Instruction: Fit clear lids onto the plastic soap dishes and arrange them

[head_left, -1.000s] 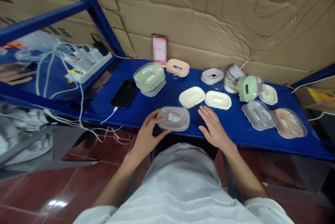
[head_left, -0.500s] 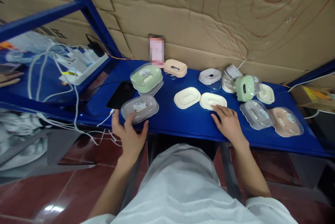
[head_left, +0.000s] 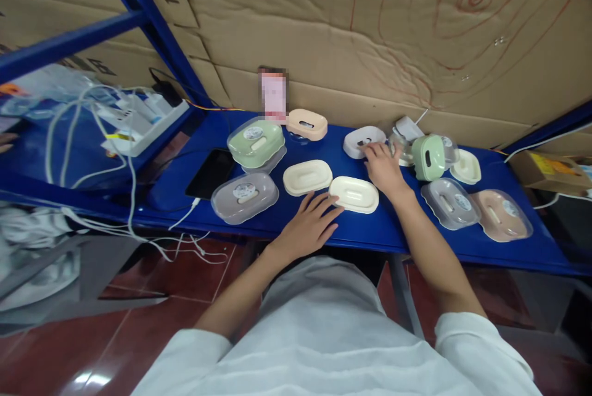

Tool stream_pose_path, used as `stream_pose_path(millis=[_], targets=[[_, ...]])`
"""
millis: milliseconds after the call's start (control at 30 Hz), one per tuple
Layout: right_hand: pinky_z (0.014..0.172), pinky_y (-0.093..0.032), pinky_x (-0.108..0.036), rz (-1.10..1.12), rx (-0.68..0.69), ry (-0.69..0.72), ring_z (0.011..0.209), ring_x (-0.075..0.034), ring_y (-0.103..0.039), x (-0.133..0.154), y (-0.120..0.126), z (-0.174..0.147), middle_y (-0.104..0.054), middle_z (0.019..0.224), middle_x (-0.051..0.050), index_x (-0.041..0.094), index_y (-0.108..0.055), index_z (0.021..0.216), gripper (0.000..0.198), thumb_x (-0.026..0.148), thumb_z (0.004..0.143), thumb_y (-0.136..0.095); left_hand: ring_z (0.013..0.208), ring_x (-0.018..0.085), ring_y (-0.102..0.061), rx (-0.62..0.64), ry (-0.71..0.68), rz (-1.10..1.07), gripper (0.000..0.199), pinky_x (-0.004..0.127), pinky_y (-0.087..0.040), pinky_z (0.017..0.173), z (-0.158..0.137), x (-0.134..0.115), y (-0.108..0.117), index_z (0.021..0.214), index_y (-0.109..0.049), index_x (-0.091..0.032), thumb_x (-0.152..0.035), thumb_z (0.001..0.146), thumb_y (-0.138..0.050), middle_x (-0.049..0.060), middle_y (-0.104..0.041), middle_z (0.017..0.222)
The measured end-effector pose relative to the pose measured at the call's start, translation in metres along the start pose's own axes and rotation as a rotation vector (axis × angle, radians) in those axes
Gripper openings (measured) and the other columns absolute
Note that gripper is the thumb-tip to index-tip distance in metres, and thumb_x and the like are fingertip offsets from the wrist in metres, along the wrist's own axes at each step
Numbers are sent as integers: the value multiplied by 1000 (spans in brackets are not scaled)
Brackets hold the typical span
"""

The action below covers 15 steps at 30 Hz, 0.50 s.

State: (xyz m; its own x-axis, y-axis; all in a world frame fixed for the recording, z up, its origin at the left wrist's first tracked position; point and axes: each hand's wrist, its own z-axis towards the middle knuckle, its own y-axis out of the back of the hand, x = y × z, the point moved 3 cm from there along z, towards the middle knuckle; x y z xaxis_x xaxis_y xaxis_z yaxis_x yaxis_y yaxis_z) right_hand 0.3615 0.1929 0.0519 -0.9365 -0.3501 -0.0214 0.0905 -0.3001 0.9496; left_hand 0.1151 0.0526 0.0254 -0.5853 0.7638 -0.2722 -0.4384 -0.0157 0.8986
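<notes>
Two cream oval soap-dish trays lie side by side in the middle of the blue table. My left hand is spread palm down, its fingertips at the near edge of the right cream tray and just below the left cream tray. Further back, my right hand reaches over the pale lilac soap-dish body, fingers spread and touching or nearly touching its near right side. A clear lid lies right beside those fingers. Left of my left hand rests a grey soap dish with a clear lid.
A green lidded soap dish and a peach body stand at the back left. To the right are a green body, a grey dish and a peach dish. A phone leans on cardboard; a dark tablet lies left.
My left hand has left the grey soap dish and moved right to the cream trays. My right hand has moved back to the lilac body. Both cream trays have shifted left and slightly nearer.
</notes>
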Motion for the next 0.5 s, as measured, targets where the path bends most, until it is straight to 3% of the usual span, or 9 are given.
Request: stream_pose_path(millis=[100, 233, 367, 500], targets=[[127, -15, -65, 94, -15, 113, 134, -31, -56, 18, 5, -11, -71, 134, -13, 22, -69, 137, 38, 20, 106, -46, 134, 30, -59, -38, 17, -51, 40, 56, -41, 123, -9, 1, -3, 145, -61, -25, -22, 107, -51, 12, -67, 136], [120, -36, -52, 246, 4, 242, 127, -29, -62, 50, 22, -37, -71, 133, -13, 22, -67, 143, 39, 34, 110, -50, 120, 30, -63, -116, 70, -84, 34, 51, -51, 108, -21, 2, -4, 139, -64, -25, -20, 107, -54, 11, -69, 122], [110, -46, -45, 292, 44, 314, 125, -27, -64, 87, 34, -76, -72, 133, -13, 24, -65, 147, 41, 38, 112, -48, 124, 29, -63, -201, 133, -158, 47, 47, -55, 107, -29, 7, -3, 152, -53, -28, -23, 106, -58, 12, -66, 130], [118, -42, -47, 277, -10, 351, 133, -27, -63, 103, 47, -110, -70, 143, -12, 25, -58, 154, 46, 40, 111, -51, 148, 32, -51, -294, 140, -137, 56, 53, -51, 118, -32, 7, 5, 157, -48, -30, -24, 104, -64, 16, -51, 156]])
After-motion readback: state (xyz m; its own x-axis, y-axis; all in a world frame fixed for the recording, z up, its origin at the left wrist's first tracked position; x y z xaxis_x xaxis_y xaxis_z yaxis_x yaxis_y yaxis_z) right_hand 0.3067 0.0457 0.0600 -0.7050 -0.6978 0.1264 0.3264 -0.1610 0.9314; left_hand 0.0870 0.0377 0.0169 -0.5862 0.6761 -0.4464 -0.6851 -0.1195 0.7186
